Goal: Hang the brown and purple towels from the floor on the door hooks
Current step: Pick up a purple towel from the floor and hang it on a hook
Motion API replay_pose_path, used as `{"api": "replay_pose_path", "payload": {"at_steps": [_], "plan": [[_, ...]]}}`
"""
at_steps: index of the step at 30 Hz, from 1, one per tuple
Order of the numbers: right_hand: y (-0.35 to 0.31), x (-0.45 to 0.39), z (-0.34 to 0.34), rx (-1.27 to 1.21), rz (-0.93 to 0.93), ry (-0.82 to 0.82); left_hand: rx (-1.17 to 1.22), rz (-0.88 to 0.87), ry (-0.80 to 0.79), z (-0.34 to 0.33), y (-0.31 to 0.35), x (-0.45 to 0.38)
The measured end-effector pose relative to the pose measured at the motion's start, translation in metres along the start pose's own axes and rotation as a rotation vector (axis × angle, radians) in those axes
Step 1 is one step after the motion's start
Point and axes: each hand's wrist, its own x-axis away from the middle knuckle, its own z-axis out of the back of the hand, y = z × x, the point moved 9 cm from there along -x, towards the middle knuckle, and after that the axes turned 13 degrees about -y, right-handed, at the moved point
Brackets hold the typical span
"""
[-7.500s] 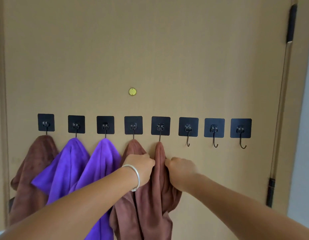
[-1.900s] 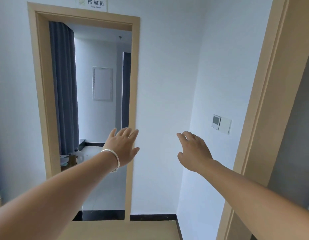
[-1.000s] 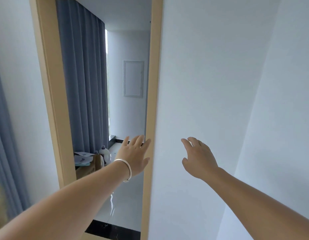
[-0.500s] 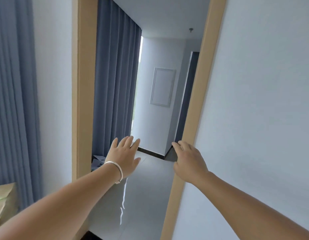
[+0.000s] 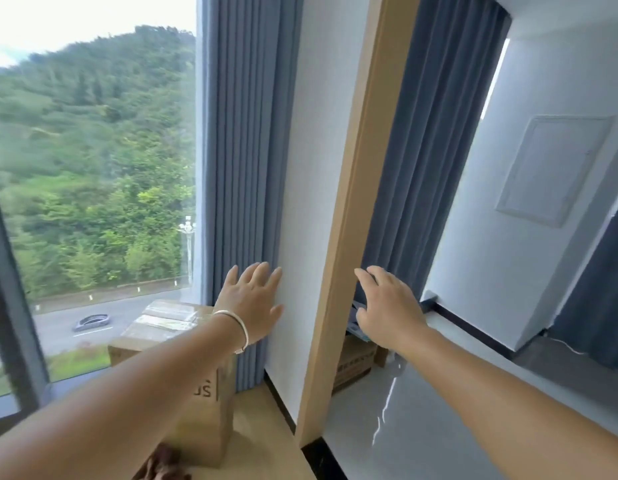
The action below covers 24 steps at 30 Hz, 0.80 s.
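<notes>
A bit of brown towel [image 5: 162, 466] lies on the wooden floor at the bottom edge, half hidden under my left forearm. My left hand [image 5: 252, 303], with a silver bracelet on the wrist, is held out in the air with fingers straight and spread, holding nothing. My right hand [image 5: 387, 304] is also held out flat with fingers extended, empty, in front of the doorway. No purple towel, door or hooks are in view.
A cardboard box [image 5: 183, 372] stands on the floor by the blue curtain [image 5: 245, 150] and a large window [image 5: 93, 168]. A wooden door frame [image 5: 356, 216] divides this room from a tiled room with a second box [image 5: 354, 365] and another curtain [image 5: 432, 150].
My view has swung left from the doorway to the window, box and floor. Both hands stay outstretched and empty. A brown towel edge has come into view at the bottom.
</notes>
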Motion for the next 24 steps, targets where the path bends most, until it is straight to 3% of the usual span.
{"api": "replay_pose_path", "payload": {"at_steps": [11, 18, 24], "plan": [[-0.218, -0.171, -0.069, -0.125, 0.495, -0.049, -0.106, 0.524, -0.180, -0.062, -0.239, 0.044], [-0.287, -0.287, -0.101, -0.177, 0.674, -0.055, -0.155, 0.673, -0.258, -0.098, -0.321, 0.009], [-0.351, -0.352, -0.192, -0.184, 0.808, -0.181, -0.145, 0.755, -0.383, -0.185, -0.364, 0.000]]}}
